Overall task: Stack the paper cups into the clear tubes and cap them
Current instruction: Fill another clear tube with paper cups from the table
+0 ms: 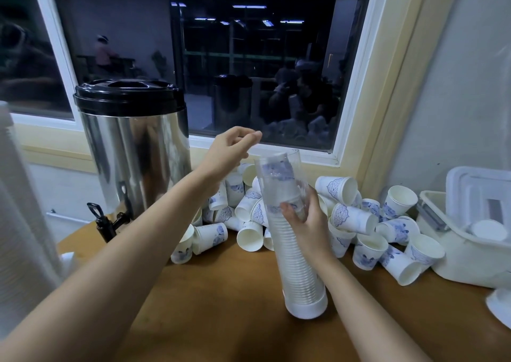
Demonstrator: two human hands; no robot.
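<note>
- Tall clear plastic tube [297, 265] stands slightly tilted on brown wooden table [221, 292], R hand [309, 223] wrapped round its mid-section.
- L hand [226, 151] just up-left of tube mouth, fingers loosely curled, holding nothing.
- White base cap [307, 307]; nested cups nearly to rim.
- Loose white-and-blue paper cups [354, 218] heaped behind; white plastic bin [453, 254] at right w/ round white piece inside.

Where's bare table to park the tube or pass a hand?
Free: the table in front, between the urn and the clear tube; also a strip right of the tube, in front of the white bin. Crowded: loose cups pile along the wall behind the tube, from urn to bin.
</note>
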